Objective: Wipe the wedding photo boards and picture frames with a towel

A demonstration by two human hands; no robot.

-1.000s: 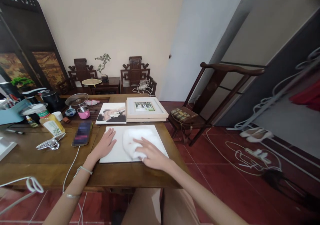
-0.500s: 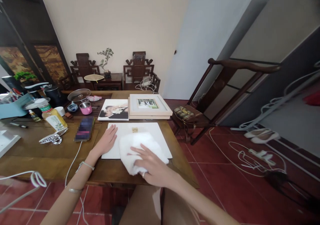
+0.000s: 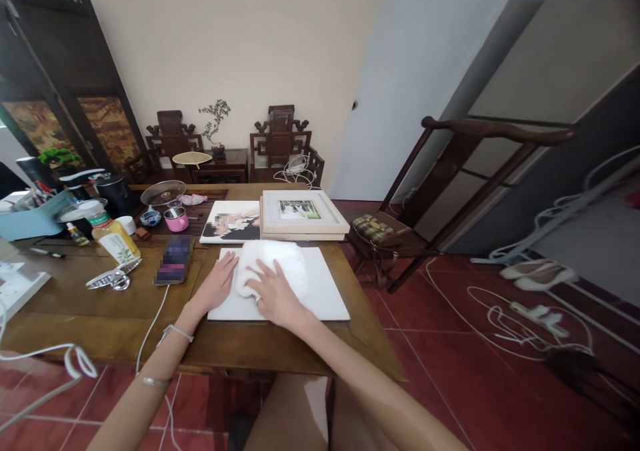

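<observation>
Pressing palm-down, the right hand (image 3: 277,297) lies on the white cloth (image 3: 287,254) – fingers apart, splayed across it, not closed round it. Left hand (image 3: 219,284) flat on the left edge of the white panel (image 3: 325,297), fingers slightly apart, tips right by the cloth; can't tell if they touch it.

Cloth is bunched on the panel's far, left-of-middle part and seems to overhang the far edge. Probably light, soft and limp, apt to ruck up; best held under a spread hand or gathered at a fold. Panel looks thin, stiff and flat, likely easy to slide on the wood – edges and corners are the places to take hold.

Panel sits at the near right of the tabletop (image 3: 125,324). Just beyond: print (image 3: 237,237) lying flat, then frame (image 3: 333,223) beside it, on top of another one. Left of the hands: phone (image 3: 175,261), blurred out, with cable (image 3: 154,327); then clip (image 3: 113,277), bottle (image 3: 113,237), pink cup (image 3: 176,220), glass lid (image 3: 164,192). Off to the right, chair (image 3: 450,161) with checked bag (image 3: 373,229) on its seat.
</observation>
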